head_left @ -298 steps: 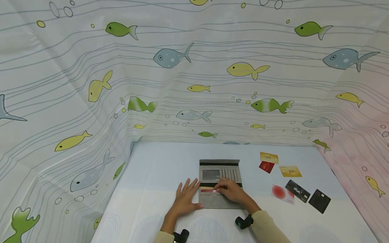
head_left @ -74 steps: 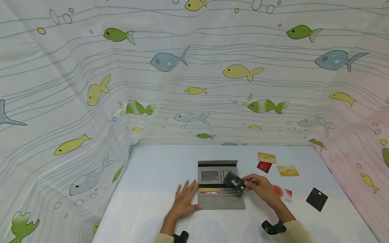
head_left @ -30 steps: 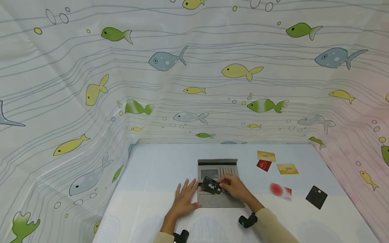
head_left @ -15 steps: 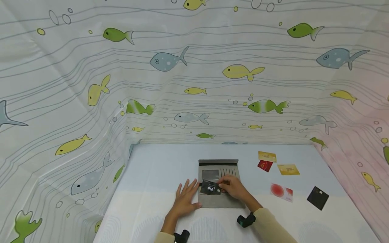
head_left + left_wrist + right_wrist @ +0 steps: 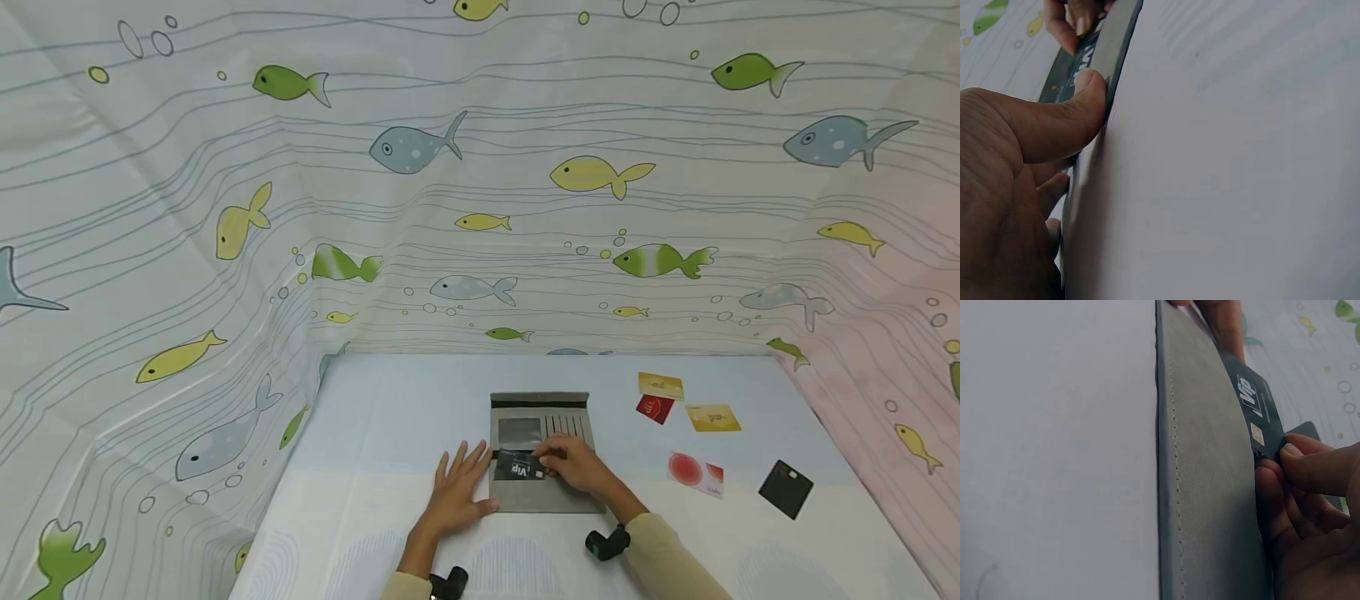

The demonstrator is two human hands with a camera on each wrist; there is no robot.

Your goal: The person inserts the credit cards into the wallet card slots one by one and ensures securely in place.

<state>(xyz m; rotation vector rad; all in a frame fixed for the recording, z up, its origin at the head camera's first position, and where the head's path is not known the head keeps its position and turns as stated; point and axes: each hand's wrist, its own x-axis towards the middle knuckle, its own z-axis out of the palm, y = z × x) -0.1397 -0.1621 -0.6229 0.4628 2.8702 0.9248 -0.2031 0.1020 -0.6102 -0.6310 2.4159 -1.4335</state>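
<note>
A grey bifold wallet [image 5: 550, 500] lies unfolded on the table, with card slots and a clear window in its upper half. My right hand [image 5: 576, 467] pinches a black "Vip" card [image 5: 517, 465] by its right end between thumb and fingers. In the right wrist view the card [image 5: 1259, 400] stands at the edge of the wallet's grey lower panel [image 5: 1204, 437], its bottom edge hidden behind it. My left hand [image 5: 455, 490] lies with fingers spread at the wallet's left side. Its thumb [image 5: 1088, 103] presses on the wallet's edge in the left wrist view.
Right of the wallet lie two gold cards [image 5: 714, 418], [image 5: 661, 385], a red card [image 5: 655, 408], a white card with red circles [image 5: 695, 475] and a black card [image 5: 786, 489]. A fish-patterned curtain [image 5: 480, 250] surrounds the white table [image 5: 375, 417].
The right hand has brought the black "Vip" card from the table's right side leftward over the wallet, then levelled and lowered it toward the lower panel. The left hand stays put.
</note>
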